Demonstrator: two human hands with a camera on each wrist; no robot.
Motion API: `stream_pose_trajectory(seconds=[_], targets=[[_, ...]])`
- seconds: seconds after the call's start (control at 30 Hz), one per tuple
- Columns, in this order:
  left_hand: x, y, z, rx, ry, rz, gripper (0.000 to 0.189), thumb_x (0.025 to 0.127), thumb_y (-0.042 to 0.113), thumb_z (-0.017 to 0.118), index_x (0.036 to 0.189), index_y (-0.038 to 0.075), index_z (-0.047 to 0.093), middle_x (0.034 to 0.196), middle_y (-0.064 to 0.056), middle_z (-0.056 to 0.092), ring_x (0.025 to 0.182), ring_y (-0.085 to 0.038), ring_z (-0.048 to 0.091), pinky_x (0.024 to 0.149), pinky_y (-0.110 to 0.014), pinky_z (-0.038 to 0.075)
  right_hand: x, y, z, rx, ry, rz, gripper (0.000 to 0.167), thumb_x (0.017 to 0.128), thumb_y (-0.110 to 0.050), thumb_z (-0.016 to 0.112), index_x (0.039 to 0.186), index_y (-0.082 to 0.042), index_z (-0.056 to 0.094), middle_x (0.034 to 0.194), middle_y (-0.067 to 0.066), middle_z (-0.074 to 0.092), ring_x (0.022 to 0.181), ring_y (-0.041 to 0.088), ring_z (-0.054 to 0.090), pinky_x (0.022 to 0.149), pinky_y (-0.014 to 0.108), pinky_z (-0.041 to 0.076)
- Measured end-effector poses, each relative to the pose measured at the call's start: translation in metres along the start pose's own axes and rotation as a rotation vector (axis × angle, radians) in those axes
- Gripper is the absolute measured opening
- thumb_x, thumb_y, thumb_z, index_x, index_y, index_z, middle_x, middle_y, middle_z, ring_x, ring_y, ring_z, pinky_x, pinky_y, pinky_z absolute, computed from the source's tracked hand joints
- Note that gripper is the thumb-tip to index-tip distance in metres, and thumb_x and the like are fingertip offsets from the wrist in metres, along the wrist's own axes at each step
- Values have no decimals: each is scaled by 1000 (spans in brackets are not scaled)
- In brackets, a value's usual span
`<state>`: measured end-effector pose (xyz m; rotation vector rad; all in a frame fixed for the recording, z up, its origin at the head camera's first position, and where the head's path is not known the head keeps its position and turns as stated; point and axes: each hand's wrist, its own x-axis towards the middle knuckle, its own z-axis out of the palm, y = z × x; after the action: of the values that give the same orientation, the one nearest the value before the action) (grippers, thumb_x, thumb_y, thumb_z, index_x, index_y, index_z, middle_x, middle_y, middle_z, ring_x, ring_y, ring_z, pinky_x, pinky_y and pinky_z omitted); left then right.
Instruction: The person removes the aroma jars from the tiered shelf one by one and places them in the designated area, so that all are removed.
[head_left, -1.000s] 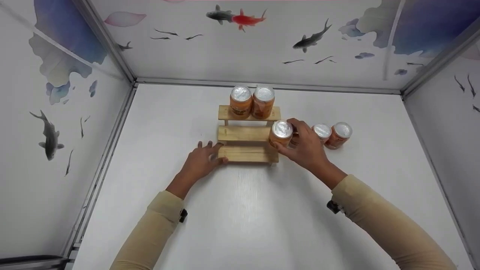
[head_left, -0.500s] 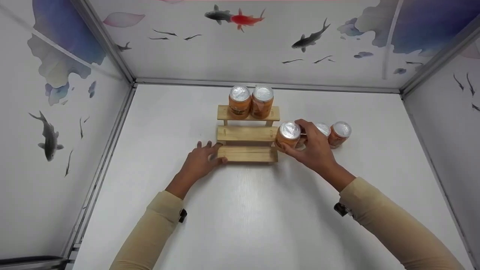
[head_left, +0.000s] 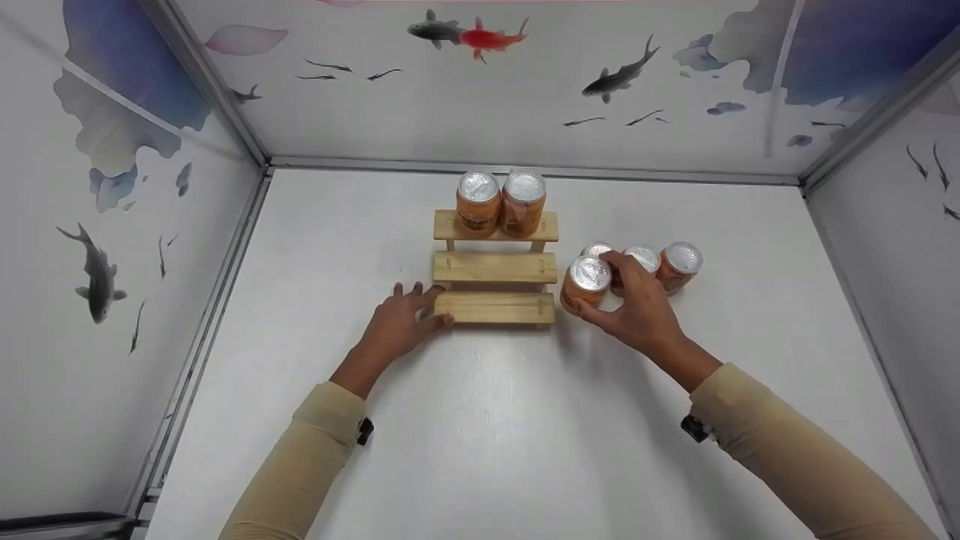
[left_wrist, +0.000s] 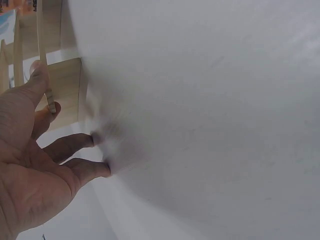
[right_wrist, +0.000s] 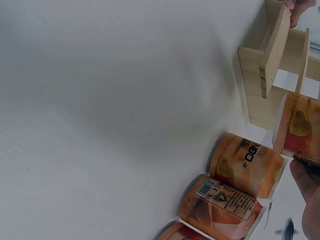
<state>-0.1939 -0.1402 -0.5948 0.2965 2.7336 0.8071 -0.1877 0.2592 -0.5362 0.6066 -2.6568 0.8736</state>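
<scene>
A three-step wooden rack (head_left: 494, 268) stands on the white table. My left hand (head_left: 401, 321) pinches the left end of its lowest step; in the left wrist view the thumb and a finger lie on either side of the board, the other fingers spread over the table. Just right of the rack, my right hand (head_left: 637, 311) grips an orange can (head_left: 583, 292) with a silver lid between thumb and fingers. The right wrist view has this can (right_wrist: 301, 131) higher than the cans standing on the table. Two similar cans (head_left: 478, 206) stand side by side on the top step.
Behind the right hand, three more orange cans (head_left: 679, 268) stand in a row on the table (head_left: 480, 435). The middle and lowest steps bear no cans. White panels painted with fish (head_left: 615, 79) enclose the back and sides.
My right hand has carried its can rightward and toward me, off the right end of the middle step to beside the rack. The left hand has stayed put.
</scene>
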Motion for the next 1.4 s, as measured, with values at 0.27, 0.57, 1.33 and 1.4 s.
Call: stream_pose_trajectory(seconds=[0.27, 0.57, 1.33, 1.4], targets=[[0, -2, 2, 10, 3, 19, 76, 104, 64, 65, 166, 22, 53, 169, -33, 43, 159, -66, 30, 122, -76, 40, -12, 9, 6, 22, -35, 44, 79, 81, -21, 101, 141, 4, 56, 128, 21, 71, 117, 36, 76, 92, 51, 67], [0, -2, 2, 7, 5, 14, 75, 104, 63, 66, 165, 21, 54, 170, -32, 43, 161, -64, 28, 124, -75, 38, -21, 17, 11, 64, -57, 39, 80, 81, -16, 100, 142, 5, 54, 132, 21, 66, 120, 34, 73, 92, 48, 67], [0, 0, 0, -5, 21, 9, 75, 104, 62, 68, 164, 18, 57, 168, -32, 44, 158, -65, 31, 123, -74, 40, -31, 33, 18, 85, -70, 53, 82, 81, -16, 101, 146, 3, 54, 136, 20, 67, 122, 34, 73, 93, 50, 66], [0, 0, 0, -8, 17, 8, 76, 104, 62, 68, 164, 18, 56, 168, -32, 44, 159, -65, 31, 124, -73, 40, -31, 34, 18, 86, -76, 64, 82, 81, -16, 100, 146, 3, 54, 136, 20, 67, 122, 35, 73, 94, 51, 66]])
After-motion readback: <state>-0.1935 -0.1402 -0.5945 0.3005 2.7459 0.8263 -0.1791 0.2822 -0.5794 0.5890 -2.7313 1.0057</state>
